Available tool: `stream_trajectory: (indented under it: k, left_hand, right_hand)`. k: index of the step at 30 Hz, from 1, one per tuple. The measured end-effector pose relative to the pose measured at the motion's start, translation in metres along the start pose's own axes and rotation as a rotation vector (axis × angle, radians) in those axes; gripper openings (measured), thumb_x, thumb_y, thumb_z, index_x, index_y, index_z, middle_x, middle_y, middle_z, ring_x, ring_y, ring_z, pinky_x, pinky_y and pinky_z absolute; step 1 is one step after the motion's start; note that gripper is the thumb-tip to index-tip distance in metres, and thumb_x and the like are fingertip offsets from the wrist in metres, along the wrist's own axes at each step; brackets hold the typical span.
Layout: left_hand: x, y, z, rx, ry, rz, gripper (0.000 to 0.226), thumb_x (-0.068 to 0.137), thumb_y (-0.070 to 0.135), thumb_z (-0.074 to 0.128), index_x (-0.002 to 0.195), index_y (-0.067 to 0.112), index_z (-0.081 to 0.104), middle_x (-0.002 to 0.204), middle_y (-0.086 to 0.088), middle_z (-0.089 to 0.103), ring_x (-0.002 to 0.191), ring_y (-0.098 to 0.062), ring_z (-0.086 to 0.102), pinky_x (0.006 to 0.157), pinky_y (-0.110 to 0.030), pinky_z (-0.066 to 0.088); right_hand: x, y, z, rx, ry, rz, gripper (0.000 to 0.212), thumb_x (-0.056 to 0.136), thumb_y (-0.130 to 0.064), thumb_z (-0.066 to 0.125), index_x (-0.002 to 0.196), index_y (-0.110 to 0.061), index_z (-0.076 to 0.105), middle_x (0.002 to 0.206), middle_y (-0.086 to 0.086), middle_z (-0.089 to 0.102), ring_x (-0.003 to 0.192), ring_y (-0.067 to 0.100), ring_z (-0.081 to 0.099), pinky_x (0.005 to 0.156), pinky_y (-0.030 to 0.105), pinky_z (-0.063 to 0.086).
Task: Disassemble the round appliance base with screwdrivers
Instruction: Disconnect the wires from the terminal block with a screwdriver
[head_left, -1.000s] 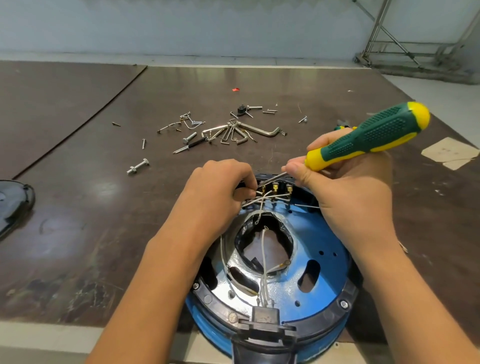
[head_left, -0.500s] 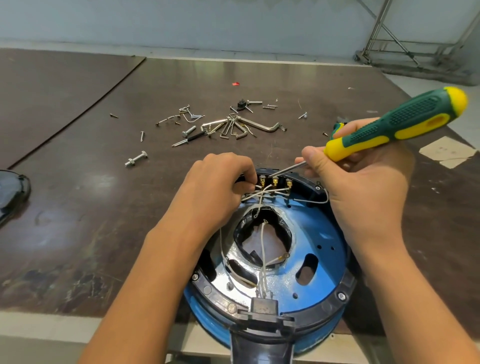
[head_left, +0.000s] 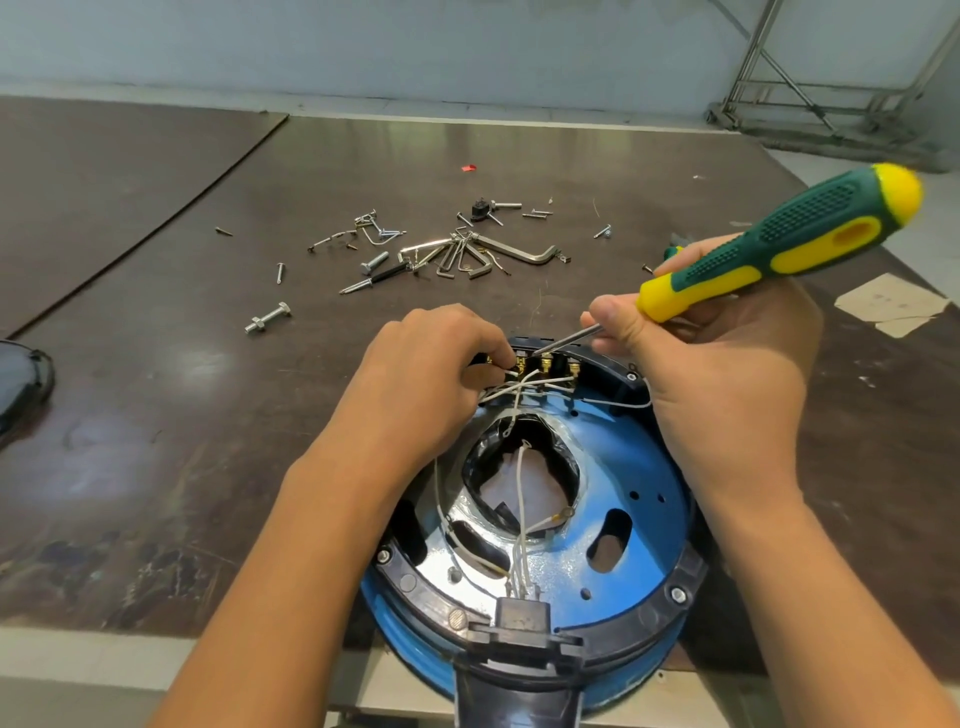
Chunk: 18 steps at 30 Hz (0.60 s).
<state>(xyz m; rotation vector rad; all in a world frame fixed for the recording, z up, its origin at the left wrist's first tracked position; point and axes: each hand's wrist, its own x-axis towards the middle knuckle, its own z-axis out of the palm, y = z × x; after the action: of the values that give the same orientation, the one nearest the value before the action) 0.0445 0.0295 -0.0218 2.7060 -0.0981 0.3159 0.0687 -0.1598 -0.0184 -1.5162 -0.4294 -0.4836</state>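
Blue round base (head_left: 628, 467), wires exposed

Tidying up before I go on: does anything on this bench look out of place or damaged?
Yes. The round appliance base seems to overhang the table's near edge. Inside it, a white wire ends in a ring terminal fastened to nothing. Screws, bolts and hex keys lie scattered beyond it.

Bright, even overhead light; soft glare on table (head_left: 171, 374) and chrome; faint shadows; sharp centre; wide-angle bending at edges.
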Motion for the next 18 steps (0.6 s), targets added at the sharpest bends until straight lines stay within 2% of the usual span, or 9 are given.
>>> stream_trajectory:
  k: [6, 9, 11, 15, 17, 18]
  left_hand:
    - [0.001, -0.002, 0.002, 0.033, 0.001, 0.018, 0.019, 0.093, 0.021, 0.068, 0.103, 0.037, 0.074, 0.119, 0.014, 0.066, 0.1, -0.012, 0.064, 0.078, -0.029, 0.045]
    - [0.001, -0.002, 0.003, 0.038, 0.0, 0.02, 0.02, 0.093, 0.021, 0.068, 0.103, 0.037, 0.074, 0.119, 0.015, 0.065, 0.1, -0.012, 0.064, 0.075, -0.027, 0.041]
    - [0.001, -0.002, 0.003, 0.043, 0.004, 0.017, 0.02, 0.093, 0.021, 0.068, 0.104, 0.037, 0.073, 0.117, 0.014, 0.066, 0.099, -0.012, 0.064, 0.075, -0.027, 0.04]
    - [0.001, -0.003, 0.004, 0.054, 0.022, 0.013, 0.023, 0.092, 0.021, 0.068, 0.109, 0.037, 0.07, 0.114, 0.013, 0.065, 0.098, -0.014, 0.064, 0.075, -0.029, 0.04]
    - [0.001, -0.003, 0.005, 0.044, 0.017, 0.01, 0.023, 0.092, 0.021, 0.069, 0.109, 0.037, 0.07, 0.114, 0.012, 0.066, 0.097, -0.014, 0.064, 0.076, -0.03, 0.042]
    - [0.001, -0.002, 0.005, 0.039, 0.013, 0.004, 0.023, 0.091, 0.021, 0.069, 0.108, 0.037, 0.07, 0.113, 0.012, 0.066, 0.097, -0.014, 0.063, 0.076, -0.03, 0.042]
  right_hand:
    - [-0.002, -0.004, 0.0, -0.037, -0.004, -0.006, 0.036, 0.081, -0.01, 0.087, 0.078, -0.041, 0.069, 0.073, 0.011, 0.073, 0.073, 0.025, 0.078, 0.064, 0.036, 0.064]
    - [0.001, -0.001, -0.001, -0.084, 0.005, 0.013, 0.027, 0.081, -0.016, 0.088, 0.074, -0.037, 0.073, 0.072, 0.008, 0.075, 0.07, 0.025, 0.078, 0.065, 0.041, 0.064]
    - [0.0, -0.006, -0.002, -0.057, -0.02, 0.023, 0.029, 0.082, -0.014, 0.088, 0.075, -0.037, 0.071, 0.073, 0.008, 0.075, 0.071, 0.025, 0.078, 0.065, 0.041, 0.065]
    - [0.006, -0.003, 0.002, -0.03, -0.094, 0.05, 0.041, 0.084, -0.002, 0.083, 0.081, -0.036, 0.062, 0.073, 0.012, 0.071, 0.076, 0.023, 0.078, 0.066, 0.032, 0.064]
    - [0.018, 0.012, 0.005, -0.169, -0.226, 0.226, 0.033, 0.094, 0.004, 0.07, 0.082, -0.023, 0.055, 0.057, 0.003, 0.069, 0.062, 0.01, 0.074, 0.059, 0.017, 0.058]
    - [0.021, 0.014, 0.006, -0.158, -0.307, 0.349, 0.029, 0.099, 0.006, 0.062, 0.081, -0.015, 0.052, 0.05, 0.0, 0.067, 0.055, 0.005, 0.071, 0.057, 0.015, 0.055]
